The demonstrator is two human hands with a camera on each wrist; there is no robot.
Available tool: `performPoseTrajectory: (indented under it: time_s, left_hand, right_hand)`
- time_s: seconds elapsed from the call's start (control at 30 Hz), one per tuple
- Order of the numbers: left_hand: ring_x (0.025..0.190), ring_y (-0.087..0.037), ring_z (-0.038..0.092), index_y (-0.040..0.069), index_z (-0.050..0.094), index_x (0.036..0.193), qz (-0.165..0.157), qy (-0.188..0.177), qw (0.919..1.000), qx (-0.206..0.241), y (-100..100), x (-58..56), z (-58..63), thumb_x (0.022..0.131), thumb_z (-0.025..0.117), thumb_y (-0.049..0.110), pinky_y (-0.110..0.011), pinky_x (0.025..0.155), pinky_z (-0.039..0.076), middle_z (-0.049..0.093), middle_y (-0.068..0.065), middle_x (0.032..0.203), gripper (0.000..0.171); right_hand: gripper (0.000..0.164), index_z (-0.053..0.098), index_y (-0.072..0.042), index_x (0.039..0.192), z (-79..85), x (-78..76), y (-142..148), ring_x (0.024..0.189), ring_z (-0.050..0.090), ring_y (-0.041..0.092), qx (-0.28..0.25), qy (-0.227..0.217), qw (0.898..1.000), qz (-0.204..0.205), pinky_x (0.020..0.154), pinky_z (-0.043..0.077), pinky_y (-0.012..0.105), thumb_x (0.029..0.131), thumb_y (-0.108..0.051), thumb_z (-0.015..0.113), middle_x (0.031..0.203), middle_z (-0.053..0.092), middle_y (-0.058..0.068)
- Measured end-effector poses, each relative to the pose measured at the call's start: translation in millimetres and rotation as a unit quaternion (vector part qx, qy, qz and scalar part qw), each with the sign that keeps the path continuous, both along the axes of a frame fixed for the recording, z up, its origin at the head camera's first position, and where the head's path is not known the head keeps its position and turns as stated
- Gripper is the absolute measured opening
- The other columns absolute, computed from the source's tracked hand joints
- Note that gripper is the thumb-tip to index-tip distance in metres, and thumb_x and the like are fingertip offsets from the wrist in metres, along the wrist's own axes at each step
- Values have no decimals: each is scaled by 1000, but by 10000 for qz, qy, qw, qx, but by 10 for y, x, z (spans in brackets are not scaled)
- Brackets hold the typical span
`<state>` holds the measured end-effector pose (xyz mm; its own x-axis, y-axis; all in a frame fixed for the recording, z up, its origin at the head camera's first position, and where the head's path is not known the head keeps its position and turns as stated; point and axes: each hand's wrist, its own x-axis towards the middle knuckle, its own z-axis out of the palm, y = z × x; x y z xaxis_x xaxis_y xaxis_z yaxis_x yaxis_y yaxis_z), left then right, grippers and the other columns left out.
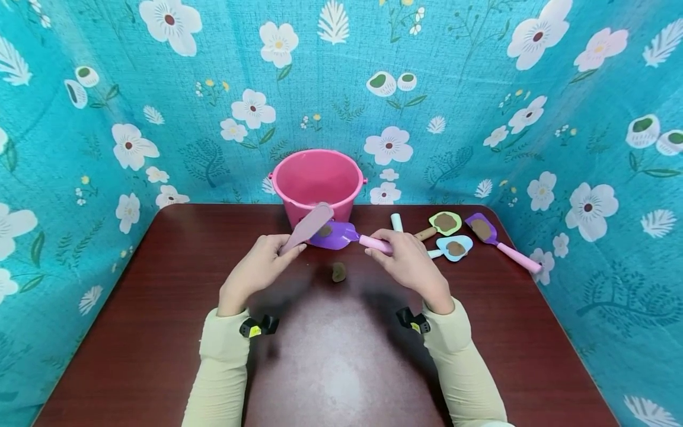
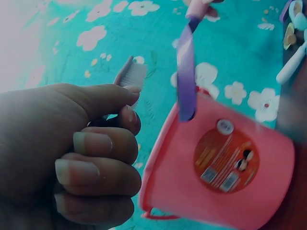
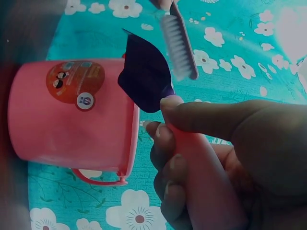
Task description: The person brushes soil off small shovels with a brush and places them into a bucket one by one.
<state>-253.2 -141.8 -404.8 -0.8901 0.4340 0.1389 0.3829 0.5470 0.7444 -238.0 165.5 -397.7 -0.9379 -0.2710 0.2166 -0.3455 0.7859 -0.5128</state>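
Note:
My left hand point(image 1: 258, 264) grips a pale pink brush point(image 1: 308, 226), its white bristles point(image 3: 176, 45) visible in the right wrist view. In my right hand point(image 1: 408, 264) is the pink handle point(image 1: 376, 244) of a small purple shovel point(image 1: 338, 236), with a brown patch on its blade. Brush head and shovel blade are held close together, in front of the pink bucket point(image 1: 320, 178) in the head view. Whether they touch I cannot tell. A small brown lump point(image 1: 338, 272) lies on the table below the blade.
At the table's back right lie a green shovel point(image 1: 452, 216), a light blue shovel point(image 1: 463, 241) and another purple shovel point(image 1: 490, 222), each with a brown patch. A pale blue handle point(image 1: 396, 222) shows beyond my right hand. Floral cloth point(image 1: 320, 89) surrounds the brown table point(image 1: 160, 308).

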Motion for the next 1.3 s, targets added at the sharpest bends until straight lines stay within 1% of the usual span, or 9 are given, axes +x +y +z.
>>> performPoseTrajectory:
  time_s: [0.23, 0.33, 0.43, 0.6, 0.73, 0.83, 1.07, 1.17, 1.3]
  left_hand:
    - [55, -11, 40, 13, 62, 88, -479, -234, 9986, 56, 222, 18, -64, 101, 64, 32, -25, 50, 35, 47, 1, 63, 23]
    - [54, -10, 39, 13, 61, 87, -658, -277, 9974, 29, 301, 16, -103, 101, 64, 33, -25, 51, 34, 46, 1, 63, 25]
    - [54, -10, 38, 12, 61, 86, -744, -285, 9968, -40, 353, 6, -136, 101, 64, 32, -24, 52, 33, 45, 2, 62, 25]
    - [54, -11, 38, 12, 59, 86, -622, -352, 9973, -168, 341, -18, -162, 101, 63, 32, -24, 51, 34, 45, 1, 63, 25]
    - [54, -11, 38, 11, 58, 84, -348, -311, 9986, -259, 262, -48, -172, 101, 63, 30, -25, 49, 33, 44, 1, 63, 27]
    - [53, -11, 35, 9, 57, 81, -149, -191, 9990, -376, 190, -79, -182, 102, 62, 30, -25, 49, 31, 41, 2, 61, 30]
    - [53, -12, 34, 11, 59, 85, 216, -99, 9984, -520, 61, -124, -183, 101, 63, 31, -27, 48, 31, 40, 1, 60, 26]
    - [53, -13, 34, 11, 60, 87, 249, -72, 9988, -407, 40, -112, -168, 101, 63, 32, -27, 48, 31, 41, 0, 60, 25]
    - [53, -14, 36, 14, 61, 89, -11, -133, 9999, -41, 82, -59, -144, 101, 63, 36, -27, 49, 33, 42, -1, 62, 25]
  right_hand:
    - [29, 76, -14, 114, 10, -4, 0, 67, 53, 14, 112, 33, 9998, 160, 66, 42, 34, 88, -27, 80, 80, 70, -3]
    - [29, 77, -15, 114, 31, 8, 0, 66, 54, 13, 73, 14, 9997, 233, 66, 42, 35, 87, -26, 81, 78, 70, -4]
    - [30, 78, -16, 114, 61, 22, 0, 66, 55, 12, 24, 100, 9996, 258, 68, 42, 36, 86, -25, 82, 77, 70, -5]
    - [32, 77, -15, 117, 108, 39, 16, 67, 56, 14, -11, 172, 9997, 172, 66, 43, 35, 86, -25, 82, 80, 73, -2]
    - [35, 76, -14, 119, 134, 59, 53, 66, 54, 16, -118, 40, 9999, 14, 62, 43, 34, 87, -26, 82, 81, 72, 1]
    - [35, 76, -14, 120, 145, 68, 83, 63, 51, 17, -213, -66, 9997, -31, 60, 42, 34, 87, -26, 81, 76, 68, 0]
    - [34, 76, -13, 120, 155, 61, 118, 62, 50, 16, -348, -135, 9993, -1, 60, 42, 34, 88, -24, 80, 75, 66, 0]
    - [35, 75, -13, 121, 156, 61, 123, 62, 51, 16, -359, -138, 9993, -15, 60, 42, 34, 88, -24, 80, 77, 67, 1]
    - [36, 75, -12, 121, 129, 63, 129, 62, 51, 16, -379, -135, 9992, -34, 60, 43, 34, 88, -24, 81, 81, 70, 2]
